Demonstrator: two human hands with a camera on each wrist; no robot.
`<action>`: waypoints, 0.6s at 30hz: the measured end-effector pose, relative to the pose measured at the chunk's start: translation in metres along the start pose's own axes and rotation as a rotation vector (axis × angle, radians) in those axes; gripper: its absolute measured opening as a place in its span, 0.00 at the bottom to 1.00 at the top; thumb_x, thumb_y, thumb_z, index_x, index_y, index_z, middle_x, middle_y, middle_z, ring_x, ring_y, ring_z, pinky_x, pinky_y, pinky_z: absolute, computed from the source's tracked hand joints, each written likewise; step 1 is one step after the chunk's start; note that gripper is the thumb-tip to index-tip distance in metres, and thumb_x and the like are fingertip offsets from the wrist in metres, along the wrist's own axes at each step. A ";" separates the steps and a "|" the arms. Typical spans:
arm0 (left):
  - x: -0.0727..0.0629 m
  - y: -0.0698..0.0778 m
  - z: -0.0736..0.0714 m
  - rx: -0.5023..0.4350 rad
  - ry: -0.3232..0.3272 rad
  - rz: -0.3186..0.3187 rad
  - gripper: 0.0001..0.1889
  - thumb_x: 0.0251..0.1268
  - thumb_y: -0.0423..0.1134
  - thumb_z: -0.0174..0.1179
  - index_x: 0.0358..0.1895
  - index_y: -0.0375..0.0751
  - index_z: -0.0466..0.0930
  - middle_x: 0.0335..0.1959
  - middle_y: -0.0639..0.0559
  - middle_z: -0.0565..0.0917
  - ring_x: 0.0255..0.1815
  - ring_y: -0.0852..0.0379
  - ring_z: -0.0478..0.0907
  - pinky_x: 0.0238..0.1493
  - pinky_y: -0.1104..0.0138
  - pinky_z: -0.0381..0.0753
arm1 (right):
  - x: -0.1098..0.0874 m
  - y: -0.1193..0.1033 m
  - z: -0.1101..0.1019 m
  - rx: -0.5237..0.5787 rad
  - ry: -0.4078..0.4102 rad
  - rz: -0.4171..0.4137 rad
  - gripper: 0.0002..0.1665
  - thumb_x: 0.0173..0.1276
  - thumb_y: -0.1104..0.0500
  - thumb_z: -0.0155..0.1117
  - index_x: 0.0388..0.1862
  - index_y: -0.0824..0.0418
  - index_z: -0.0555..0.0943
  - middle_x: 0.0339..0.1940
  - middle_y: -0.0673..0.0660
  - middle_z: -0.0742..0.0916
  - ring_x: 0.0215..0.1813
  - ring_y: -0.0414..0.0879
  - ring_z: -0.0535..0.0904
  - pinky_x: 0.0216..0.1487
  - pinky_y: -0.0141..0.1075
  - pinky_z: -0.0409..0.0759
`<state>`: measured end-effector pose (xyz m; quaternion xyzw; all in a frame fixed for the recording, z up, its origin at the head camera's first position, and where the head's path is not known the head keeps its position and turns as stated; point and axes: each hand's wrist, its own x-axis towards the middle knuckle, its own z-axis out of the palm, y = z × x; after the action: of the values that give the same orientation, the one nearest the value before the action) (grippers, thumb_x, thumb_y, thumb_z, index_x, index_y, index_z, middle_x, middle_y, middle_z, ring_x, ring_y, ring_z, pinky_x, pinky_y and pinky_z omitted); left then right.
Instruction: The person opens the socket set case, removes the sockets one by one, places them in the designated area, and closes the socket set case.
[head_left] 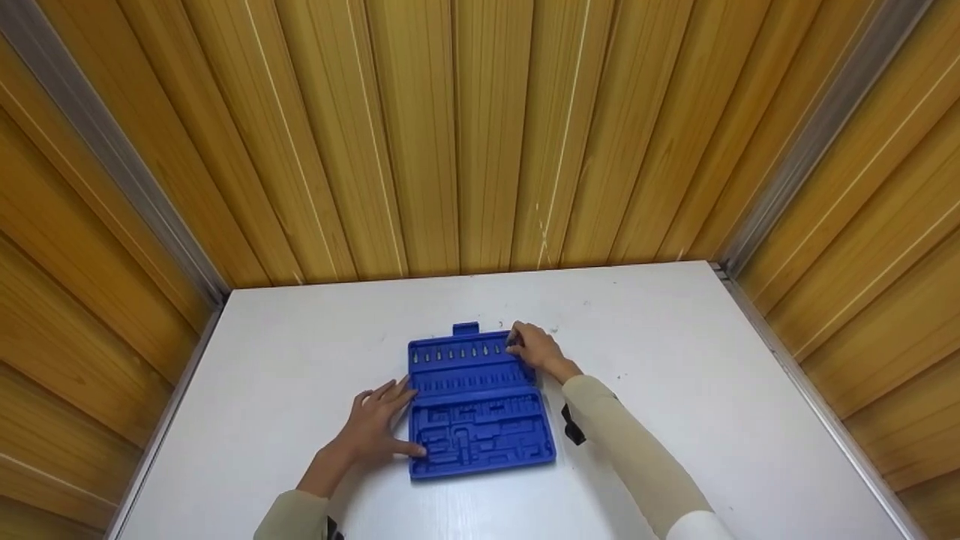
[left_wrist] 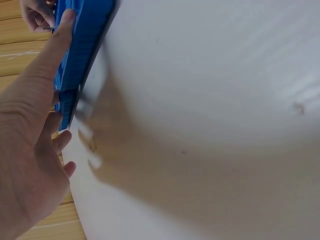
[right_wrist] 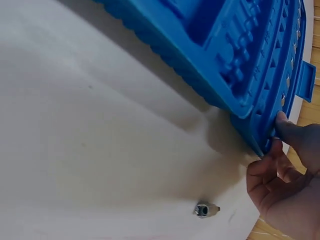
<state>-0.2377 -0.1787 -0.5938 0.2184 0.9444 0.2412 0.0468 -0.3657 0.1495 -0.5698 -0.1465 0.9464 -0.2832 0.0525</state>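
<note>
An opened blue plastic tool case [head_left: 480, 435] lies on a white table. Along its far half runs a row of small metal screwdriver bits [head_left: 463, 352] standing in slots. My right hand [head_left: 536, 346] is at the far right corner, thumb and forefinger pinching a small bit at the end of that row. Most of this bit is hidden by the fingers. My left hand [head_left: 375, 424] rests at the left side of the case, fingers spread. Its thumb [left_wrist: 67, 20] lies over the near half's rim, and the other fingers are by the far half.
A small metal piece [right_wrist: 206, 209] lies on the table close to the right hand. The case's latch flap [head_left: 466, 328] sticks out at the far edge. Moulded recesses fill the near half. Wood-patterned walls [head_left: 480, 150] stand behind and beside the white table [head_left: 300, 360].
</note>
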 end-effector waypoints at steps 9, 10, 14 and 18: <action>0.000 0.005 -0.001 -0.010 -0.011 -0.001 0.57 0.43 0.65 0.78 0.75 0.34 0.67 0.80 0.38 0.62 0.80 0.31 0.57 0.73 0.34 0.55 | -0.005 0.003 0.001 0.230 0.082 0.052 0.07 0.73 0.66 0.63 0.35 0.67 0.75 0.42 0.66 0.86 0.44 0.55 0.80 0.51 0.48 0.79; -0.001 0.005 -0.001 -0.008 -0.009 0.003 0.57 0.43 0.64 0.78 0.75 0.34 0.67 0.80 0.37 0.62 0.80 0.31 0.57 0.72 0.33 0.56 | -0.006 0.003 0.001 0.252 0.082 0.062 0.08 0.73 0.66 0.63 0.34 0.67 0.74 0.42 0.66 0.85 0.42 0.53 0.79 0.49 0.46 0.78; -0.002 0.005 -0.001 -0.004 0.003 0.005 0.57 0.43 0.64 0.78 0.74 0.34 0.68 0.80 0.37 0.63 0.79 0.31 0.58 0.72 0.33 0.56 | -0.009 0.003 -0.005 0.324 0.058 0.075 0.08 0.74 0.67 0.61 0.34 0.67 0.73 0.38 0.64 0.83 0.32 0.47 0.78 0.34 0.35 0.78; -0.003 0.005 -0.002 -0.019 0.002 0.000 0.57 0.43 0.64 0.78 0.75 0.35 0.67 0.80 0.38 0.62 0.79 0.31 0.58 0.72 0.34 0.56 | -0.013 0.002 -0.014 0.393 0.026 0.087 0.06 0.75 0.68 0.60 0.37 0.69 0.73 0.36 0.64 0.83 0.22 0.44 0.77 0.24 0.28 0.73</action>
<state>-0.2339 -0.1772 -0.5898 0.2179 0.9421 0.2503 0.0479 -0.3562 0.1625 -0.5590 -0.0887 0.8789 -0.4618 0.0798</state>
